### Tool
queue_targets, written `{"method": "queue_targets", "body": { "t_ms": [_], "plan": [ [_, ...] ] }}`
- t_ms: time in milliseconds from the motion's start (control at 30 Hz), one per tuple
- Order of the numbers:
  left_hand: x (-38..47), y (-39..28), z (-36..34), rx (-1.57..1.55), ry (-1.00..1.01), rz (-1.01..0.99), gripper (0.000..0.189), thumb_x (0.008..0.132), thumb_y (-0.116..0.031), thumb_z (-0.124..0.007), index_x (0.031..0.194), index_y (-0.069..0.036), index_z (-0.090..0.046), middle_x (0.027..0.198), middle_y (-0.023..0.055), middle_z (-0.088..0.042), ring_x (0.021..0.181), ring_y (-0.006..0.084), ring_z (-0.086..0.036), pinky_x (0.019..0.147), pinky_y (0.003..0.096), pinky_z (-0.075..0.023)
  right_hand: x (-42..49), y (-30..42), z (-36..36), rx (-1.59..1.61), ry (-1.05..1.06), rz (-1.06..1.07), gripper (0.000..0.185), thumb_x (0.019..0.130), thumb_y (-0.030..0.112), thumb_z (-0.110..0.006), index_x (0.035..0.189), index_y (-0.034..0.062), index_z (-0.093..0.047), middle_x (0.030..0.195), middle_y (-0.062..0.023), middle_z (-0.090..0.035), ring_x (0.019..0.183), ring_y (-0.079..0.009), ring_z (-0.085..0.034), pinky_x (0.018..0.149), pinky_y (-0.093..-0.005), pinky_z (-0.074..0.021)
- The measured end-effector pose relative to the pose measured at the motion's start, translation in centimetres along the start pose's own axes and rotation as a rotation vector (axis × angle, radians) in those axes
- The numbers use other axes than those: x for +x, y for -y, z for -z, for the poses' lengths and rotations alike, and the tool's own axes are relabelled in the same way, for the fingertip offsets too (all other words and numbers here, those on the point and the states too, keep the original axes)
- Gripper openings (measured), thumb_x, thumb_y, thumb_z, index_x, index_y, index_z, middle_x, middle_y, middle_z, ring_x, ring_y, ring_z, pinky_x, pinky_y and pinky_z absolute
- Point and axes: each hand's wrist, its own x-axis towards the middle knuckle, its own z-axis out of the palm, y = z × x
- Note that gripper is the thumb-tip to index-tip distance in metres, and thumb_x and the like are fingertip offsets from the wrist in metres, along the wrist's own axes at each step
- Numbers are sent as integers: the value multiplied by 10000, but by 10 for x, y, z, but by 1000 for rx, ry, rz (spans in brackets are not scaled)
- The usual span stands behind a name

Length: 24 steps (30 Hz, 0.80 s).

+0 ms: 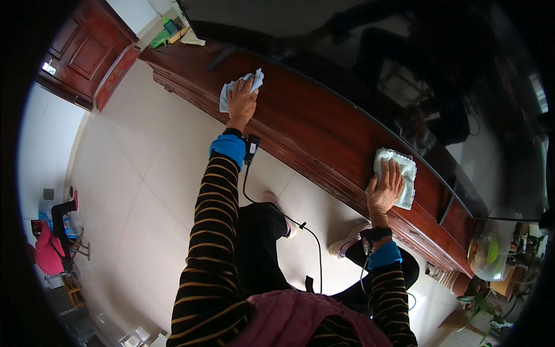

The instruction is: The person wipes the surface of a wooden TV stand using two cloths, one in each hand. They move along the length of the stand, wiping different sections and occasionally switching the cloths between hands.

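Note:
My left hand [242, 102] lies on a crumpled pale blue cloth [224, 96] on top of a long dark red wooden cabinet [299, 102], near its front edge. Farther right, my right hand [385, 187] rests with spread fingers on a folded pale green cloth [407, 173], on the same cabinet top. Whether the fingers of either hand grip the cloth or only press on it is hard to see. Behind both hands stands a large black television [347, 56], its dark screen reflecting the room.
A green spray bottle [170, 26] and small items stand at the cabinet's far left end. A glass bowl [490, 251] and potted plants [479, 303] are at the right. A cable [318, 247] hangs between my arms. A person in pink [48, 251] sits at the far left, near a wooden door [89, 52].

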Motion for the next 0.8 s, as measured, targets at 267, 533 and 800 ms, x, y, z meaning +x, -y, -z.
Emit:
{"method": "queue_targets", "body": {
  "t_ms": [267,533,800],
  "plan": [
    [-61,-98,15,-151,18,-393,497,904,-198,-605,1378,-131,-469,1326,149,-508,1231,352,-456,1000,517,-365,0,1,0,-19,-15,-1,482,857,235,-541,1331,152,-533,1421,-98,-480,1331,-305,-411,1099,-494,-282],
    [-110,-164,14,-303,470,-701,510,963,-344,-540,1448,-249,-413,1518,51,-368,1446,276,-239,1182,506,-162,-1,-2,-3,-30,-29,11,457,860,228,-524,1306,135,-552,1401,-96,-495,1330,-303,-409,1105,-482,-274],
    [-27,-81,17,-284,225,-543,455,895,-162,-635,1334,-132,-521,1354,129,-523,1291,321,-446,1066,503,-345,0,0,-2,-37,-50,43,428,871,207,-509,1284,118,-574,1373,-104,-523,1325,-302,-423,1094,-473,-284]
  ]
}}
